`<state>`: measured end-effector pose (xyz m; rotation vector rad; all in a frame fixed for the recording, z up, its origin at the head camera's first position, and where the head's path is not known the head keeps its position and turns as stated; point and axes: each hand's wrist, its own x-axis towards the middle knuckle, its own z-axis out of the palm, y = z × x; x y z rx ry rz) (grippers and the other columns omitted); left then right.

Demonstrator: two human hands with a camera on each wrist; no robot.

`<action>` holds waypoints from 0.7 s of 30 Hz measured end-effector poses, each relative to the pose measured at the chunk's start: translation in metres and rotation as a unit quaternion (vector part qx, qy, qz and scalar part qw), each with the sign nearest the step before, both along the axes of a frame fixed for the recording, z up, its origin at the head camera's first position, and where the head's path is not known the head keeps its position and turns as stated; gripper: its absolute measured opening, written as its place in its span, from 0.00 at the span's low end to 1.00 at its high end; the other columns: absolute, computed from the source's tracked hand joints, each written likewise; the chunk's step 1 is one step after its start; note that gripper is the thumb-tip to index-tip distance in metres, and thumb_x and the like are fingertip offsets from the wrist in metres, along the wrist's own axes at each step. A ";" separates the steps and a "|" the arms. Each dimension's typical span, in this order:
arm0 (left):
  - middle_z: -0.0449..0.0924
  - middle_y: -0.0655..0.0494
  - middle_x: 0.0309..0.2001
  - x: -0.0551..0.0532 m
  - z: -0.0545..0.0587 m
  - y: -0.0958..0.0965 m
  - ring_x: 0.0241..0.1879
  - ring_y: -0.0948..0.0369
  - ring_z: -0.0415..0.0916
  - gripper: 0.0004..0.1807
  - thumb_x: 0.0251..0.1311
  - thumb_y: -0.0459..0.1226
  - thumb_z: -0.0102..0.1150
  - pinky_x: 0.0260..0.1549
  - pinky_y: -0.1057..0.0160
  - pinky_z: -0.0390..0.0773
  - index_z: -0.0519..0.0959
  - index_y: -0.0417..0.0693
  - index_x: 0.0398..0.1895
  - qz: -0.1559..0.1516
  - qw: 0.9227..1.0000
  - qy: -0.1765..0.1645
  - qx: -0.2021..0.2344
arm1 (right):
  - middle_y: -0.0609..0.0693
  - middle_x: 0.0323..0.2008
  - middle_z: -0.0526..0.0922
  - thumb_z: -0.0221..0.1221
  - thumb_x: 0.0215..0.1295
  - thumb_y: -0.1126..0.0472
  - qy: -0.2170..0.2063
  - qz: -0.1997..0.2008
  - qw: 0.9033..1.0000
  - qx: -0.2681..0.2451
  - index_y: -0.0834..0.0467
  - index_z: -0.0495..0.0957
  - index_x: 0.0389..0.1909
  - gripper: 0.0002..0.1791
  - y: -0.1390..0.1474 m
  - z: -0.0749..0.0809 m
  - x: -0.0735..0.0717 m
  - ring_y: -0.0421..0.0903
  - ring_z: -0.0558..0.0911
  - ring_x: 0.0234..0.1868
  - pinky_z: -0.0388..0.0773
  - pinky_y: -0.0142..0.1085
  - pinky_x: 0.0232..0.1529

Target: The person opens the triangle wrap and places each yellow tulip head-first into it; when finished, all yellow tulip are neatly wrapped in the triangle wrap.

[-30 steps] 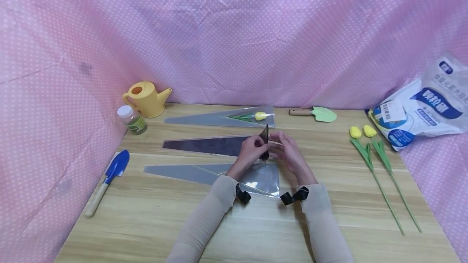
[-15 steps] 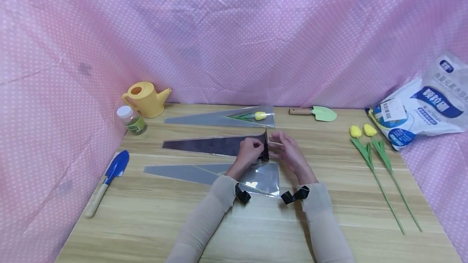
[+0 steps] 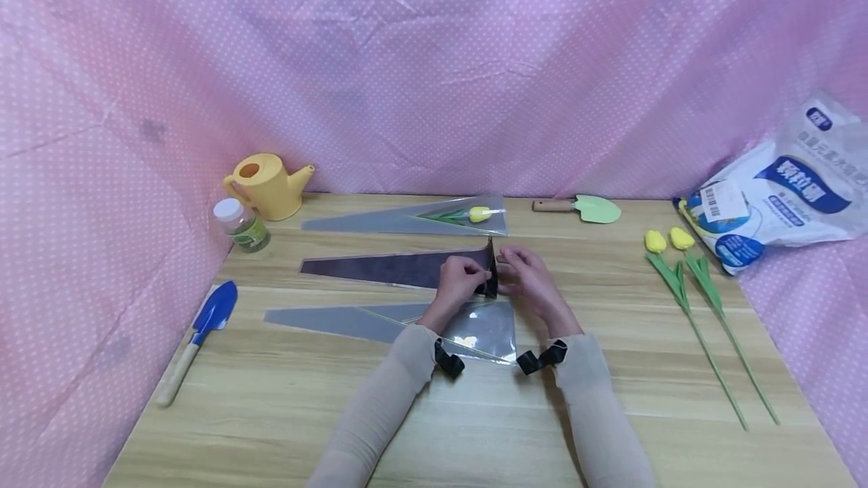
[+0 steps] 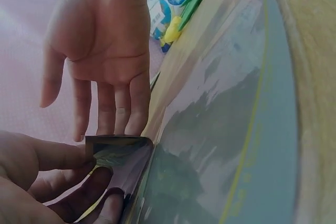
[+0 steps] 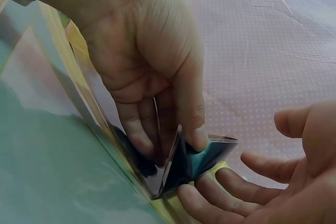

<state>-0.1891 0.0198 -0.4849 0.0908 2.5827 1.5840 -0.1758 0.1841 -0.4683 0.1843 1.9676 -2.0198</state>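
Note:
A dark, long tapering flower sleeve [image 3: 380, 269] lies on the table, its wide right end bent upright and folded. My left hand [image 3: 461, 281] pinches that raised end; in the right wrist view its thumb [image 5: 198, 136] is on one side of a dark panel and other fingers are behind it. My right hand [image 3: 532, 281] is held just right of the raised end with loosely extended fingers. Its fingertips [image 4: 135, 124] reach the fold's edge in the left wrist view. Closer to me lies a clear sleeve [image 3: 312, 320], partly under my left wrist.
Behind, another clear sleeve [image 3: 359, 224] contains a yellow tulip [image 3: 479, 215]. A watering can [image 3: 271, 190], jar [image 3: 242, 226] and blue trowel [image 3: 215, 307] stand or lie left. A green trowel [image 3: 597, 208], two tulips [image 3: 705, 285] and a white bag [image 3: 780, 194] are to the right.
The sleeve's raised end has dropped slightly and spread into a fold. My left hand has drawn a little left and down; my right fingers have moved slightly apart from the left hand.

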 end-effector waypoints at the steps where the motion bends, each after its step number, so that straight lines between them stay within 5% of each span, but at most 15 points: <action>1: 0.88 0.50 0.29 0.000 -0.001 -0.001 0.27 0.65 0.74 0.05 0.55 0.35 0.69 0.28 0.71 0.71 0.88 0.42 0.26 0.004 1.000 -0.010 0.010 | 0.67 0.69 0.65 0.41 0.81 0.50 -0.003 -0.001 1.000 0.002 0.68 0.59 0.71 0.30 -0.001 -0.001 -0.001 0.57 0.76 0.64 0.84 0.36 0.47; 5: 0.87 0.50 0.28 -0.002 -0.002 -0.002 0.27 0.65 0.74 0.06 0.54 0.35 0.70 0.27 0.70 0.70 0.88 0.40 0.26 0.015 0.998 -0.038 0.043 | 0.67 0.69 0.67 0.43 0.80 0.51 -0.007 0.005 1.000 0.024 0.67 0.59 0.71 0.30 -0.002 -0.001 -0.006 0.58 0.77 0.63 0.85 0.36 0.46; 21: 0.85 0.55 0.23 -0.003 0.000 -0.004 0.26 0.65 0.73 0.10 0.53 0.38 0.74 0.26 0.69 0.69 0.87 0.40 0.23 0.027 0.997 -0.048 0.057 | 0.59 0.53 0.74 0.51 0.74 0.47 -0.013 0.013 0.983 0.184 0.64 0.67 0.62 0.27 -0.013 0.007 -0.029 0.46 0.77 0.44 0.86 0.38 0.38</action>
